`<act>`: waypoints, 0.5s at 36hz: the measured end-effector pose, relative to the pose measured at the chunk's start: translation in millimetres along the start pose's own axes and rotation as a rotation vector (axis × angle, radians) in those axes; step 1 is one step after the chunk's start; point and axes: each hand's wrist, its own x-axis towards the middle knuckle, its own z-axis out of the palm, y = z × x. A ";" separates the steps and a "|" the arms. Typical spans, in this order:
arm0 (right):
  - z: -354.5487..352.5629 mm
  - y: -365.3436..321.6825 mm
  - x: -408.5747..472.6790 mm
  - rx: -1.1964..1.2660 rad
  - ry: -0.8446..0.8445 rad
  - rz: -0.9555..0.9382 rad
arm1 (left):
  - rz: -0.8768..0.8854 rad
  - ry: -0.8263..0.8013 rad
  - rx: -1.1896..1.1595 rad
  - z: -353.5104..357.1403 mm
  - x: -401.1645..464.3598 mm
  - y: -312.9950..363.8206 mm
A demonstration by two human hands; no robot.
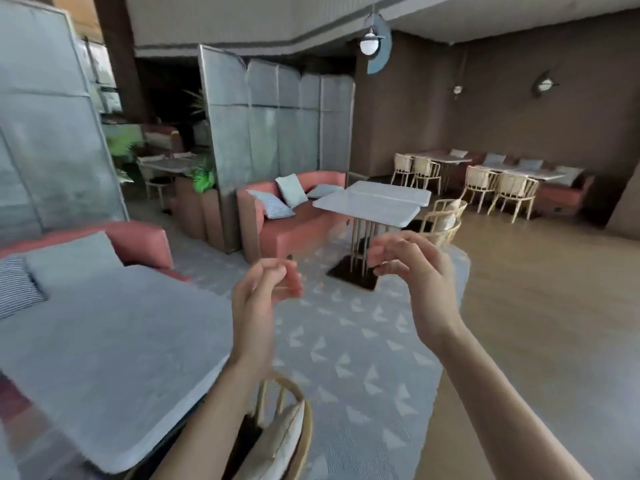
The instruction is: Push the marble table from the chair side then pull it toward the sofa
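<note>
Both hands raised mid-air, fingers loosely curled, holding nothing: left hand [265, 292], right hand [414, 271]. Marble tabletop [104, 348] at 9 o'clock, apart from fingers. Chair [287, 434] below; coral sofa [138, 244] behind; patterned carpet [349, 344].

Two bare forearms, sleeveless to the frame edge, no rings or watch
</note>
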 end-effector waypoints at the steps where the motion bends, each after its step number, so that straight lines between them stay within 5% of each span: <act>1: 3.3 11.4 23.4 0.002 -0.040 0.003 | 0.030 0.031 0.021 2.5 17.3 -4.3; 10: 34.7 138.7 185.4 0.190 -0.339 0.061 | 0.177 0.264 0.066 27.9 159.8 -95.7; 18: 71.5 295.6 339.8 0.242 -0.448 0.208 | 0.106 0.424 0.016 45.2 321.4 -232.9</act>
